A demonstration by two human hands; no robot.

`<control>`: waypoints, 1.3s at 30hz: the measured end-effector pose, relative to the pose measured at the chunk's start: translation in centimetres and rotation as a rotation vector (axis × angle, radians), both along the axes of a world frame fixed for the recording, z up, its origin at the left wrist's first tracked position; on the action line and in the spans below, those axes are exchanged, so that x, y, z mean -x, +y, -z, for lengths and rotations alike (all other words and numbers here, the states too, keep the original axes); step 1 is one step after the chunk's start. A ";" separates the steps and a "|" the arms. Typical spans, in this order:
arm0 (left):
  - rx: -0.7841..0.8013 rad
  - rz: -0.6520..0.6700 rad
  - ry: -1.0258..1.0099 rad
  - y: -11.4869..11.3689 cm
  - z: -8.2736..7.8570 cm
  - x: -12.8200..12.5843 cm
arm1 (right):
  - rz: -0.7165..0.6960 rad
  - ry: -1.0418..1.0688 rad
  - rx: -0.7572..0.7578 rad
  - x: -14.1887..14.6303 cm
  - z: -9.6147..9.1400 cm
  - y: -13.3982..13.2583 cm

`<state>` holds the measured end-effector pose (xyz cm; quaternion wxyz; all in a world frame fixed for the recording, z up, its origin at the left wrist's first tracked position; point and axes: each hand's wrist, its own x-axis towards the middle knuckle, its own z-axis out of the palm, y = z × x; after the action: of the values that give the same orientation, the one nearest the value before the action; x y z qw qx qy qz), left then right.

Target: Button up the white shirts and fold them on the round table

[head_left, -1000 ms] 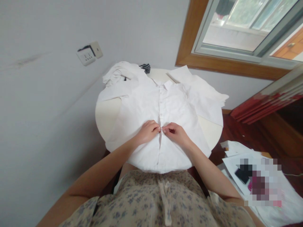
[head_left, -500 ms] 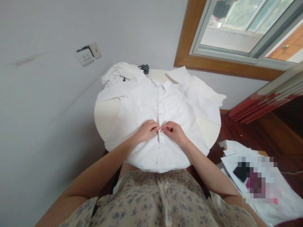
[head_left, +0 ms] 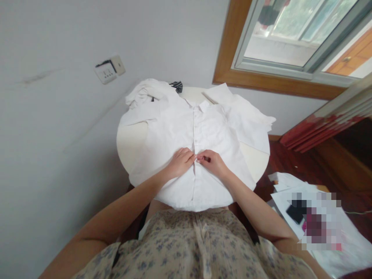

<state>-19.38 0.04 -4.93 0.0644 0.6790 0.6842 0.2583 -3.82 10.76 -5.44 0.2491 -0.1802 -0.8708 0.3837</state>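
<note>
A white button-up shirt lies front up across a round cream table, its collar toward the wall and its hem hanging over the near edge. My left hand pinches the front placket from the left. From the right, my right hand pinches the same placket, fingertips meeting those of the left. Small buttons run up the placket above my hands; below them the front edges part slightly. The button at my fingertips is too small to make out.
Behind the collar lies a black-and-white striped cloth. A wall socket is at the upper left, a wood-framed window at the upper right. Low on the right, papers and a dark item lie on a surface.
My fingertips have come together at the placket, closing the small gap between them. The shirt lies as before, and the view has shifted slightly.
</note>
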 end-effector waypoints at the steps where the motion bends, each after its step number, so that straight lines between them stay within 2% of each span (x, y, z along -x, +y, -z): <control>1: -0.003 -0.002 -0.003 -0.1 -0.1 -0.1 | -0.002 -0.004 -0.003 0.0 0.0 0.0; 16: 0.028 -0.048 0.049 -0.5 -0.7 -0.8 | -0.004 -0.015 0.043 -0.2 -0.6 -0.4; 23: 0.044 -0.047 0.080 -0.7 -1.0 -1.0 | -0.007 -0.009 0.079 -0.4 -0.6 -0.6; 29: 0.022 -0.012 0.064 -0.7 -1.3 -0.9 | -0.013 -0.061 0.148 -0.4 -1.5 -0.6; 33: 0.034 0.002 0.049 -0.7 -1.3 -0.6 | -0.005 -0.054 0.121 -0.5 -1.7 -0.6; 39: 0.041 0.000 0.028 -0.4 -0.9 -0.4 | 0.007 -0.037 0.089 -0.3 -0.9 -0.4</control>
<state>-18.97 -0.37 -4.05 0.0688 0.6811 0.6901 0.2348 -3.49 10.33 -4.52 0.2260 -0.2014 -0.8567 0.4177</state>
